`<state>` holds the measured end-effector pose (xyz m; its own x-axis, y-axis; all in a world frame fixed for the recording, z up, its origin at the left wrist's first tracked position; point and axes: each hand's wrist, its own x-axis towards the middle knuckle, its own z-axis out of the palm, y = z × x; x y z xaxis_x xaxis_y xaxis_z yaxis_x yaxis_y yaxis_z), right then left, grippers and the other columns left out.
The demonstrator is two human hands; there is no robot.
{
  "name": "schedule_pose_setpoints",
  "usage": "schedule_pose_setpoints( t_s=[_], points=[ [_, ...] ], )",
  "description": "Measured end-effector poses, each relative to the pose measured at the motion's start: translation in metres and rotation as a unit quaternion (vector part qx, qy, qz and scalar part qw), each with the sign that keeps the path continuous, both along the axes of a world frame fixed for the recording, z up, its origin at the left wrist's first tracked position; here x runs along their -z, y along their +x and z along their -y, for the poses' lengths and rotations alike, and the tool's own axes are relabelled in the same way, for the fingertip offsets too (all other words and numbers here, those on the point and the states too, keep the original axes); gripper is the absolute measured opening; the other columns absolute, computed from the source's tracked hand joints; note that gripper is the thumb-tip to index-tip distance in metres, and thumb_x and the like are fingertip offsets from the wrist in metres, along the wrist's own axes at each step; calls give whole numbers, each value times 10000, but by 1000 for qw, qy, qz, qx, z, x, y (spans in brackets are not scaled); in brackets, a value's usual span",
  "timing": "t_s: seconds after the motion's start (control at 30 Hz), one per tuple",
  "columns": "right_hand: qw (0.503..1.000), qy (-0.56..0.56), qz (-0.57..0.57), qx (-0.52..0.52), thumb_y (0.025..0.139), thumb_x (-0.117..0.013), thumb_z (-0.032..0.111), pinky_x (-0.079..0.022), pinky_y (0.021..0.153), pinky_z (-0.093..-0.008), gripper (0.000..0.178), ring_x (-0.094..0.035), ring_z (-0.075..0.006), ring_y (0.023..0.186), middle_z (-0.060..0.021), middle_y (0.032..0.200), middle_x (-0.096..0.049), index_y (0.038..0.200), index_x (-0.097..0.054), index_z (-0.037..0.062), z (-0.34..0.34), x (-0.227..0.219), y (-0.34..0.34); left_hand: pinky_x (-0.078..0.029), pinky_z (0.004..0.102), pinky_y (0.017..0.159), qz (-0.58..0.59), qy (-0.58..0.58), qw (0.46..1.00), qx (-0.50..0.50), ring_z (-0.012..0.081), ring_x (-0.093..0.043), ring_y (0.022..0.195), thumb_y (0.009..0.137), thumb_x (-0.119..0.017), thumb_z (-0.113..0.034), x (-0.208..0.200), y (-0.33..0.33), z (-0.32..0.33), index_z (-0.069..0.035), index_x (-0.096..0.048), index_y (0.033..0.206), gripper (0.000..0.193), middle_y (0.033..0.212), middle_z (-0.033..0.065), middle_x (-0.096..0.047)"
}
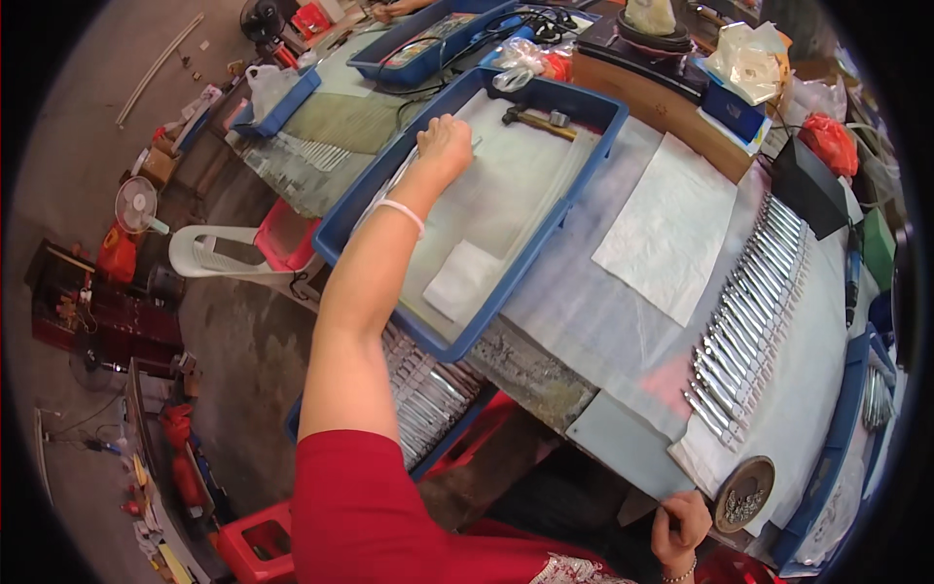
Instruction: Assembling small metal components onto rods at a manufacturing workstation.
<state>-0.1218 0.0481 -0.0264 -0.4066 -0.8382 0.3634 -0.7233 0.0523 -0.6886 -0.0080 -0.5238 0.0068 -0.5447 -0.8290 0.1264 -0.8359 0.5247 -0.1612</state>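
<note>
My left hand [445,150] is closed over the far-left part of a blue tray [465,343]. A thin silvery metal piece [476,142] sticks out beside its fingers; its exact kind is hard to tell. White sheeting lines the tray, with a folded white cloth [463,280] and a wooden-handled hammer [541,121] in it. My right hand [685,524] is curled at the table's near edge, and anything inside its fingers is hidden. Close beside it stands a round dish [760,471] of small metal parts. A long row of shiny metal rods [749,311] lies beyond on white sheeting.
A white sheet [669,229] lies mid-table. Below the tray is another blue tray holding several metal parts [428,394]. A long blue bin [827,487] borders the right side. Boxes, bags and a black container [809,185] crowd the back. A white chair [219,250] stands left.
</note>
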Motion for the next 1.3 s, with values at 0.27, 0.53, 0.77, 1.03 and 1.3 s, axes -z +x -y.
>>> schedule_pose_setpoints(
  t_s=[0.27,0.53,0.77,1.03,1.3],
  points=[
    [999,17,-39,16,613,-597,-36,-373,492,-307,193,-524,-240,545,-92,669,-554,770,-550,66,6,-5,0,-451,439,844,34,14,999,-29,332,-551,1056,779,-538,-116,0,-35,22,-28,-645,1002,262,1074,182,-602],
    [999,-25,-23,-18,611,-606,-55,-380,488,-309,210,-526,-235,543,-93,675,-559,788,-554,47,0,-4,-5,-494,318,627,-363,-8,921,141,228,-610,623,747,-622,-151,-97,2,-18,3,-561,824,182,702,135,-625],
    [994,-50,92,21,682,-602,-73,-402,492,-292,154,-532,-216,581,-109,689,-548,792,-557,25,-3,-3,0,-489,230,654,-620,376,647,235,109,-586,706,840,-505,10,-117,-2,-278,-8,-509,984,145,826,79,-595],
    [724,-207,658,31,799,-629,90,-324,367,-187,295,-423,-70,463,-70,778,-534,1037,-490,-13,-47,-35,22,-514,255,732,-596,684,400,132,152,-614,821,845,-527,77,-14,7,-486,2,-486,967,150,960,110,-570],
    [836,-50,533,121,766,-570,-27,-296,386,-173,14,-419,-43,444,-43,614,-539,767,-583,-30,-88,-37,14,-476,236,685,-361,672,594,254,103,-586,774,831,-586,-25,-12,4,-519,8,-538,996,175,878,72,-604]
  ],
)
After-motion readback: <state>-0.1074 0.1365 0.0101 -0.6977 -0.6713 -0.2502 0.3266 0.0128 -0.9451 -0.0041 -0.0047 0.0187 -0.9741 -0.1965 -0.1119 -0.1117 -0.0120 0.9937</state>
